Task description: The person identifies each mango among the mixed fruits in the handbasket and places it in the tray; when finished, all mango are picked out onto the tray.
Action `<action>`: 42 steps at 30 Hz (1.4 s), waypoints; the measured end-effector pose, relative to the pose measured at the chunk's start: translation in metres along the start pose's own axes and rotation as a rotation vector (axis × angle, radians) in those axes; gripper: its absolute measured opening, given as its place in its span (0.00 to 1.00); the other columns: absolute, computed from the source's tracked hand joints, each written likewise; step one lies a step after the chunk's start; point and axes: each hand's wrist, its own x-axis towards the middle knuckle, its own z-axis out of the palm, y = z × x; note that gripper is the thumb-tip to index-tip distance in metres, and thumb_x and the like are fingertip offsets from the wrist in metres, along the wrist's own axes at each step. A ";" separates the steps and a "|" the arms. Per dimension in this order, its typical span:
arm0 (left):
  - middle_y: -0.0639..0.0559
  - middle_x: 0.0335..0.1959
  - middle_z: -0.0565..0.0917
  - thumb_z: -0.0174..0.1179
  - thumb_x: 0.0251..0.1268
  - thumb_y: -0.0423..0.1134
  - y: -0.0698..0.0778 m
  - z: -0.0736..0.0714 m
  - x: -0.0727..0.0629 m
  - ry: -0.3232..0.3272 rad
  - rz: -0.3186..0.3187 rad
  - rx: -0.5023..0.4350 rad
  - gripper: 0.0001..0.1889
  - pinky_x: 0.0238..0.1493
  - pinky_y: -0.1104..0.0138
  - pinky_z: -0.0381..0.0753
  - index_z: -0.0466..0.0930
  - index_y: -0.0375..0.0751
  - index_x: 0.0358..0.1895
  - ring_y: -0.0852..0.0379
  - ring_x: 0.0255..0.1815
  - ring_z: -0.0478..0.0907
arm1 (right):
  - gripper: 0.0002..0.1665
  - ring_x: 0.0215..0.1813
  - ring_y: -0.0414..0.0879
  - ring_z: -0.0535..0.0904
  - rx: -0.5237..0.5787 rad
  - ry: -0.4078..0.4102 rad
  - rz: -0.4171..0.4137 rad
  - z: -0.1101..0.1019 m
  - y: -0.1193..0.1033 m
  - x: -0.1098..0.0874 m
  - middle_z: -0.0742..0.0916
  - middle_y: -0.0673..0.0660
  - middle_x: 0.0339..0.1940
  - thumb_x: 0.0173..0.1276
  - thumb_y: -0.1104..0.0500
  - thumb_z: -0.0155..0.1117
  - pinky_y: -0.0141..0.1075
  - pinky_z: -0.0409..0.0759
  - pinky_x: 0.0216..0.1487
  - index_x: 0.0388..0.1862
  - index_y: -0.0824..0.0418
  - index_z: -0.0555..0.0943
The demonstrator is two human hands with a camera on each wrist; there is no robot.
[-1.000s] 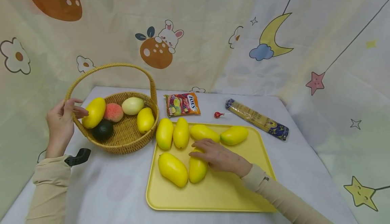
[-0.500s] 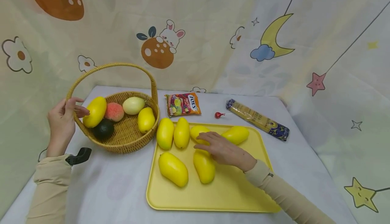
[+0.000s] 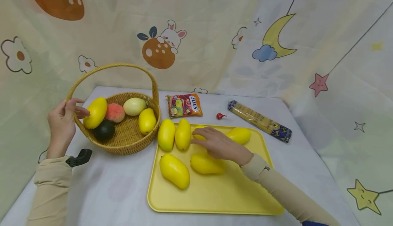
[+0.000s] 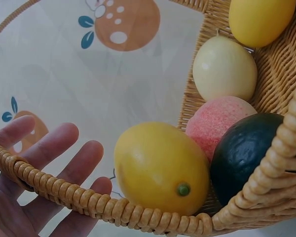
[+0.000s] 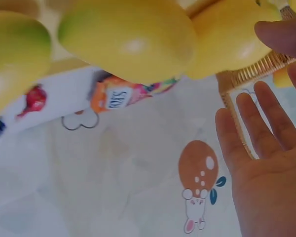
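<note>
My left hand (image 3: 62,123) is at the left side of the wicker basket (image 3: 132,149). In the left wrist view its fingers (image 4: 54,143) stretch loosely past the basket handle (image 4: 69,195), touching it. The basket holds a yellow mango (image 3: 96,112), a peach (image 3: 115,113), a dark green avocado-like fruit (image 3: 104,130), a pale melon (image 3: 134,106) and another yellow fruit (image 3: 147,121). My right hand (image 3: 222,145), fingers extended, hovers over the yellow tray (image 3: 233,195). Beneath it lies a mango (image 3: 207,164) sideways; whether they touch I cannot tell.
Several other mangoes lie on the tray, including a front-left mango (image 3: 174,170) and a back-right mango (image 3: 239,136). Behind the tray are a candy bag (image 3: 184,105), a red lollipop (image 3: 220,116) and a long pasta packet (image 3: 259,120). A printed cloth (image 3: 215,48) hangs behind.
The mango under my right hand has turned from upright to sideways and shifted right. My right hand has moved away from the viewer, over the back mango. The left hand stays by the handle.
</note>
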 end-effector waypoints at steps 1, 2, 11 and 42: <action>0.71 0.22 0.81 0.45 0.75 0.51 0.000 0.000 0.000 0.003 -0.002 0.001 0.13 0.35 0.85 0.75 0.79 0.54 0.43 0.74 0.27 0.79 | 0.33 0.64 0.54 0.72 0.003 0.007 -0.009 -0.002 0.001 0.007 0.76 0.58 0.63 0.58 0.72 0.66 0.48 0.70 0.67 0.62 0.53 0.75; 0.71 0.22 0.81 0.45 0.75 0.51 0.000 -0.001 0.000 0.003 -0.007 0.000 0.13 0.35 0.86 0.75 0.79 0.54 0.43 0.74 0.27 0.79 | 0.32 0.64 0.53 0.72 0.006 0.015 -0.018 -0.004 0.001 0.014 0.76 0.58 0.63 0.59 0.72 0.65 0.48 0.70 0.67 0.62 0.53 0.75; 0.70 0.22 0.81 0.45 0.75 0.50 -0.004 -0.003 -0.002 0.013 -0.032 -0.013 0.13 0.35 0.85 0.76 0.79 0.54 0.42 0.74 0.26 0.80 | 0.31 0.67 0.49 0.70 0.041 0.030 -0.086 -0.017 0.006 0.087 0.76 0.56 0.64 0.63 0.65 0.67 0.42 0.66 0.70 0.64 0.52 0.72; 0.69 0.22 0.82 0.45 0.75 0.49 0.000 0.001 0.002 0.024 -0.028 -0.023 0.14 0.35 0.85 0.76 0.80 0.50 0.43 0.73 0.26 0.80 | 0.26 0.55 0.46 0.76 -0.155 -0.241 0.039 0.005 -0.003 0.233 0.79 0.50 0.59 0.69 0.62 0.61 0.37 0.76 0.56 0.63 0.45 0.75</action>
